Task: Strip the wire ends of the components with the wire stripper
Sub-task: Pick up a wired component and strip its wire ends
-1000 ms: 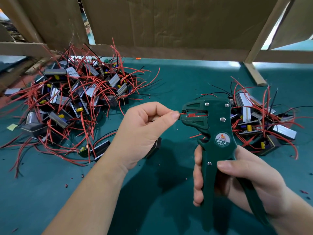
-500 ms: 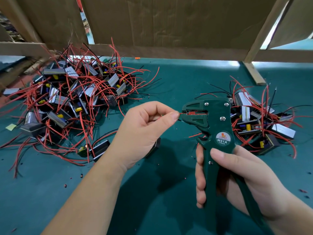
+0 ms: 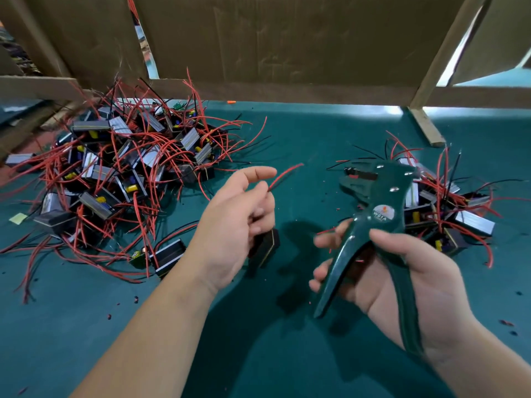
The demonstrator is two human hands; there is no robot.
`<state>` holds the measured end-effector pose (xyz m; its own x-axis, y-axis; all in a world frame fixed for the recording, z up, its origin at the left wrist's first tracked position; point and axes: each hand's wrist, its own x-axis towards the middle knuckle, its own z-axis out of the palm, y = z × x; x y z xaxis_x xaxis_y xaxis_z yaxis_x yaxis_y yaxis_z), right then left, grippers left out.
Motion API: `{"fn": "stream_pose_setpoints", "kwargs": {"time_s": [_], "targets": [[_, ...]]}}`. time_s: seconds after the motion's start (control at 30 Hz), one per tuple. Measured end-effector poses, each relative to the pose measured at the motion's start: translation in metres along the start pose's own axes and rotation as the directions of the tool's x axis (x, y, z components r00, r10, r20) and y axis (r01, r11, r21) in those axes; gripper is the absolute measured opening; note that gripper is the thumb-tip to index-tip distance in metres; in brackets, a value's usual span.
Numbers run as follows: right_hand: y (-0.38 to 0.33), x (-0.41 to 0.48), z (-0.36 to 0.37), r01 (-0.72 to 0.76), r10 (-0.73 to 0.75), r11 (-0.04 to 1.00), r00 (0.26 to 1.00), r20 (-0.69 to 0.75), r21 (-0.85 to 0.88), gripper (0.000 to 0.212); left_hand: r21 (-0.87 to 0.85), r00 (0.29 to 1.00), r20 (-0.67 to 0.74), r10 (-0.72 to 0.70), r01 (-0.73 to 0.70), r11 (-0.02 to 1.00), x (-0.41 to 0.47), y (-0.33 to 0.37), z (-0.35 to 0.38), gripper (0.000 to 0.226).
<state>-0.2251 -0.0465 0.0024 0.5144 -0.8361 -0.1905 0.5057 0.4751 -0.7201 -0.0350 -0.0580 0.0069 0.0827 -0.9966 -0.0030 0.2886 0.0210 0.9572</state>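
My left hand (image 3: pixel 234 225) holds a small black component (image 3: pixel 265 245) under its lower fingers, and its red wire (image 3: pixel 284 176) sticks up to the right past my fingertips, apart from the tool. My right hand (image 3: pixel 408 271) grips the dark green wire stripper (image 3: pixel 370 214) by its handles, which are spread apart. The stripper's jaws (image 3: pixel 356 179) point left and are blurred. A gap of green table lies between wire tip and jaws.
A large heap of black components with red wires (image 3: pixel 115 173) covers the table's left. A smaller heap (image 3: pixel 448 202) lies right, behind the stripper. Cardboard panels on a wooden frame (image 3: pixel 287 53) wall the far edge. Small insulation scraps (image 3: pixel 507 323) dot the green table (image 3: pixel 258 354).
The wire has come out of the stripper's jaws. My left hand moved left and loosened, the stripper's handles sprang apart, and the tool tilted to the right.
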Motion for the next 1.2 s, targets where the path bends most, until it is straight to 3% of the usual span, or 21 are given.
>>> {"fn": "stream_pose_setpoints", "kwargs": {"time_s": [0.07,0.17,0.27,0.4,0.6,0.73,0.8,0.87,0.97,1.03,1.1,1.13,1.2], "targets": [[0.006,-0.001,0.002,-0.051,0.052,0.999,0.997,0.065,-0.019,0.061,-0.261,0.998,0.040,-0.058,0.066,0.963,0.000,0.002,0.003,0.018],[0.010,-0.002,0.005,-0.101,0.112,0.993,0.965,0.235,-0.059,0.060,-0.488,0.984,0.092,-0.152,0.178,0.855,-0.001,0.002,0.009,0.022],[0.011,-0.004,0.007,-0.152,0.199,0.975,0.918,0.342,-0.161,0.058,-0.532,0.980,0.009,-0.198,0.172,0.829,0.000,0.001,0.014,0.017],[0.013,-0.004,0.005,-0.171,0.250,0.954,0.909,0.334,-0.247,0.060,-0.555,0.968,-0.015,-0.251,0.200,0.807,0.002,0.000,0.013,0.028],[-0.001,-0.001,-0.002,-0.069,0.104,0.990,0.944,0.314,-0.120,0.061,-0.597,0.978,-0.170,-0.121,-0.005,0.802,0.014,0.013,-0.016,0.032],[-0.017,0.000,-0.009,0.140,-0.138,0.990,0.985,0.104,-0.021,0.068,-0.555,0.929,-0.365,-0.051,-0.174,0.813,0.021,0.022,-0.049,0.036],[-0.024,0.002,-0.013,0.279,-0.281,0.959,0.959,-0.039,-0.052,0.055,-0.423,0.856,-0.517,-0.017,-0.238,0.874,0.024,0.023,-0.060,0.035],[-0.029,0.003,-0.019,0.365,-0.385,0.920,0.910,-0.152,-0.144,0.036,-0.152,0.741,-0.667,0.078,-0.238,0.959,0.025,0.021,-0.063,0.031],[-0.030,0.005,-0.026,0.382,-0.438,0.887,0.875,-0.206,-0.260,0.031,0.289,0.658,-0.696,0.287,-0.110,0.951,0.024,0.016,-0.058,0.020],[-0.026,0.005,-0.027,0.389,-0.467,0.861,0.860,-0.207,-0.327,0.025,0.597,0.673,-0.601,0.431,0.020,0.802,0.022,0.011,-0.056,0.027],[-0.022,0.005,-0.029,0.405,-0.499,0.834,0.844,-0.198,-0.376,0.018,0.827,0.685,-0.478,0.549,0.142,0.543,0.018,0.006,-0.055,0.032],[-0.020,0.005,-0.029,0.410,-0.510,0.821,0.839,-0.188,-0.397,0.017,0.878,0.695,-0.442,0.567,0.206,0.432,0.016,0.004,-0.055,0.034],[-0.019,0.004,-0.030,0.414,-0.522,0.805,0.834,-0.176,-0.426,0.018,0.888,0.729,-0.456,0.510,0.338,0.312,0.015,0.002,-0.055,0.039]]}}
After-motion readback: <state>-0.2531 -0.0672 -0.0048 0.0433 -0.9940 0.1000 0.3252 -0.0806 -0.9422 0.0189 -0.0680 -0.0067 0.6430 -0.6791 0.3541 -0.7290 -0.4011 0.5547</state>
